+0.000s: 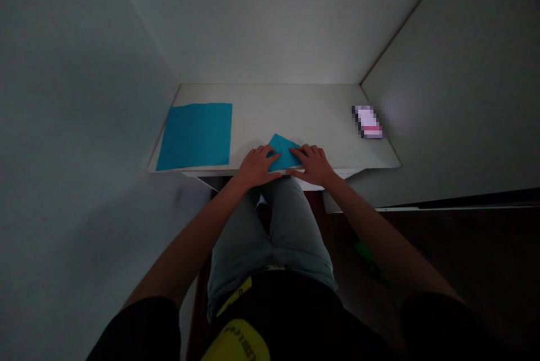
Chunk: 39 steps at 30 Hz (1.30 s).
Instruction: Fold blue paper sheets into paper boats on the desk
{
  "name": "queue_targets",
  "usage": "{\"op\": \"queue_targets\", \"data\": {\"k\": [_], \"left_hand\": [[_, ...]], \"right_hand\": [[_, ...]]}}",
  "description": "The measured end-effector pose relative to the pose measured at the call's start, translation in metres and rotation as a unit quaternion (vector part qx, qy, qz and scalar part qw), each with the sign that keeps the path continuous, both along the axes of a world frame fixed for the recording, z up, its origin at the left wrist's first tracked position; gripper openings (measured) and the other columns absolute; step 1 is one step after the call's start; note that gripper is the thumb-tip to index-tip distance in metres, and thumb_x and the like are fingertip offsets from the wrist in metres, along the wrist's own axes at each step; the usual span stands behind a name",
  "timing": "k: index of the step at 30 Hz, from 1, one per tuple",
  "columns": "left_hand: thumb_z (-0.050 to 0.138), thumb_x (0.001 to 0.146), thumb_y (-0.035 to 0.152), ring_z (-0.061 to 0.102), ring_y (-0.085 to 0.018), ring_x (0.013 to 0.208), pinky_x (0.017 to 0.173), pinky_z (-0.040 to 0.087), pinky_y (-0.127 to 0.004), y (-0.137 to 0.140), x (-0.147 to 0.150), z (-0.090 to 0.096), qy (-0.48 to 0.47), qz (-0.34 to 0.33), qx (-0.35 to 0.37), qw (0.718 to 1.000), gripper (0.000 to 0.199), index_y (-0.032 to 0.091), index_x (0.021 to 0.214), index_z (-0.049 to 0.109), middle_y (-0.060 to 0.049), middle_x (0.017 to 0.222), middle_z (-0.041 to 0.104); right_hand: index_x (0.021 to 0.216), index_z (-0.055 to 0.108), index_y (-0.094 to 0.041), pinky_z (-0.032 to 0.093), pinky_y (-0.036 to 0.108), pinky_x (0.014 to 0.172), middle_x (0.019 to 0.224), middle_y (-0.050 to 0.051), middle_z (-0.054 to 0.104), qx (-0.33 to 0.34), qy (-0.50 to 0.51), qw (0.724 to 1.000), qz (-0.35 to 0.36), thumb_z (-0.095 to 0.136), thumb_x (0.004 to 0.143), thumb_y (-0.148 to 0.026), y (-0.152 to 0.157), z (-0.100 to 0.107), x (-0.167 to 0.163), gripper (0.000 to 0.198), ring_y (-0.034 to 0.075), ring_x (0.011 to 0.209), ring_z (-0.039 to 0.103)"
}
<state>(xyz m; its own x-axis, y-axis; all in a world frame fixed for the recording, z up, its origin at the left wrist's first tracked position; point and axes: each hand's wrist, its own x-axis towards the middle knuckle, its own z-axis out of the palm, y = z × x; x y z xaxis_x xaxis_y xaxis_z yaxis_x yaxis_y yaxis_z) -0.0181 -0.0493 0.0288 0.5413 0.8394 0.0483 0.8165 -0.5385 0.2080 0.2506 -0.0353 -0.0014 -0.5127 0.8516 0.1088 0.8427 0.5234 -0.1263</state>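
- left hand (256, 165): open, fingers loosely bent, fingertips resting on the folded blue paper (284, 158); thumb apart from the index, lying by the paper's near edge. it isn't clenched.
- right hand (313, 164): much the same, mirrored; index tip on the paper, thumb apart and reaching inward at the near edge.
- the folded paper lies between the two hands, touching both, its long side running from one hand towards the other along the front of the white tabletop (291, 113).
- its peak points away from the person, ahead and to the right of the left hand, ahead and to the left of the right; the left looks slightly nearer to it.
- flat blue sheet (196, 136): left of the left hand, apart from it.
- pixelated phone-like object (368, 122): well apart, beyond the right hand and to its right.
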Motion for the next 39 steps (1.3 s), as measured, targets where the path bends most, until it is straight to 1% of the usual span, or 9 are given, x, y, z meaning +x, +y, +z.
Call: {"op": "queue_targets", "data": {"k": [3,6,15,21,26,30,34,37,39], "left_hand": [[0.072,0.105,0.045,0.068,-0.034,0.14,0.119,0.055,-0.049,0.004,-0.012,0.001,-0.018,-0.013,-0.032,0.999,0.052,0.023,0.152,0.072,-0.014,0.156,0.069],[0.066,0.109,0.042,0.068,-0.029,0.143,0.121,0.055,-0.044,0.011,-0.021,-0.002,-0.048,-0.018,-0.06,0.997,0.04,0.026,0.143,0.078,-0.009,0.156,0.072],[0.075,0.102,0.039,0.073,-0.026,0.136,0.123,0.054,-0.041,0.035,-0.031,-0.005,-0.114,-0.042,-0.122,0.985,0.026,0.028,0.121,0.086,-0.006,0.147,0.078],[0.061,0.107,0.033,0.077,-0.027,0.125,0.111,0.059,-0.041,0.031,-0.023,0.003,-0.1,-0.012,-0.095,0.99,0.026,0.027,0.118,0.084,-0.007,0.134,0.082],[0.053,0.113,0.033,0.077,-0.031,0.115,0.1,0.059,-0.042,0.028,-0.008,0.012,-0.063,0.063,-0.054,0.995,0.031,0.022,0.124,0.079,-0.012,0.129,0.082],[0.06,0.109,0.026,0.073,-0.034,0.126,0.114,0.053,-0.049,0.025,0.0,0.012,-0.051,0.084,0.009,0.995,0.03,0.018,0.135,0.074,-0.016,0.135,0.079],[0.059,0.108,0.017,0.063,-0.033,0.147,0.127,0.043,-0.053,0.012,0.005,-0.003,-0.069,0.069,0.061,0.993,0.035,0.021,0.14,0.074,-0.014,0.151,0.073],[0.051,0.11,0.012,0.065,-0.029,0.147,0.124,0.048,-0.052,0.002,0.007,-0.022,-0.08,0.046,0.034,0.995,0.043,0.026,0.142,0.075,-0.009,0.154,0.074],[0.048,0.11,0.012,0.065,-0.027,0.148,0.124,0.051,-0.05,-0.003,0.007,-0.033,-0.09,0.04,0.022,0.995,0.047,0.026,0.147,0.073,-0.009,0.157,0.072]], "right_hand": [[0.165,0.06,-0.022,0.044,0.054,0.108,0.143,0.021,0.066,-0.002,0.002,1.0,0.009,0.05,0.103,-0.085,-0.005,-0.001,0.005,0.089,0.042,0.126,0.057],[0.16,0.066,-0.024,0.045,0.052,0.105,0.135,0.02,0.068,-0.006,0.02,1.0,0.014,0.048,0.108,-0.078,-0.003,0.0,0.008,0.077,0.04,0.121,0.059],[0.145,0.079,-0.024,0.057,0.047,0.095,0.125,0.017,0.072,-0.083,0.086,0.991,0.06,0.058,0.107,-0.075,0.026,0.012,0.019,0.067,0.031,0.103,0.07],[0.138,0.083,-0.028,0.061,0.044,0.089,0.125,0.013,0.074,-0.128,0.099,0.985,0.055,0.056,0.111,-0.066,0.036,0.018,0.023,0.054,0.027,0.096,0.074],[0.128,0.083,-0.023,0.06,0.045,0.091,0.128,0.014,0.077,-0.093,0.084,0.992,0.018,0.056,0.111,-0.052,0.034,0.022,0.017,0.044,0.031,0.108,0.076],[0.123,0.081,-0.022,0.058,0.044,0.091,0.122,0.013,0.078,-0.087,0.08,0.993,-0.008,0.057,0.11,-0.045,0.039,0.019,0.013,0.035,0.03,0.104,0.074],[0.131,0.078,-0.02,0.054,0.051,0.096,0.127,0.018,0.075,-0.005,0.073,0.996,-0.046,0.063,0.107,-0.044,0.035,0.013,0.005,0.037,0.038,0.115,0.068],[0.14,0.075,-0.021,0.051,0.056,0.103,0.142,0.021,0.072,0.07,0.085,0.992,-0.067,0.06,0.109,-0.036,0.021,0.006,-0.006,0.038,0.04,0.126,0.063],[0.143,0.075,-0.024,0.05,0.057,0.109,0.149,0.017,0.072,0.068,0.081,0.994,-0.035,0.052,0.112,-0.031,0.009,0.0,-0.015,0.038,0.038,0.132,0.064]]}}
